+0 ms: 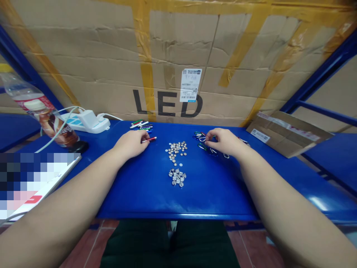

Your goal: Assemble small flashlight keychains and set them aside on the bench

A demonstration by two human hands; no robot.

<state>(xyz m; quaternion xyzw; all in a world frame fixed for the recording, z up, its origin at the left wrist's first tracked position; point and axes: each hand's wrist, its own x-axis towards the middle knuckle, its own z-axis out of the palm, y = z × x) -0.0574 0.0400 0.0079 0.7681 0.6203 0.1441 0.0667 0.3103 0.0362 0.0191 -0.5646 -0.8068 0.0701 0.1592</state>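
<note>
My left hand [132,143] is closed, with a small red metal tube [151,139] sticking out from between its fingertips. Just behind it lies a heap of similar slim tubes [139,124] in green, red, silver and blue. My right hand [221,141] has thumb and forefinger pinched together over a pile of small coloured carabiners [202,147], part of which it covers; whatever it grips is hidden. Between the hands, round silvery discs like button cells [175,149] are scattered. Nearer to me sits a cluster of small grooved metal pieces [177,178].
Both forearms reach over a blue metal table [156,203]. A big cardboard box [106,59] marked LED walls off the back. At left stand a plastic bottle [51,119] and a white power strip [96,124] with cables. A smaller carton [287,132] sits at right.
</note>
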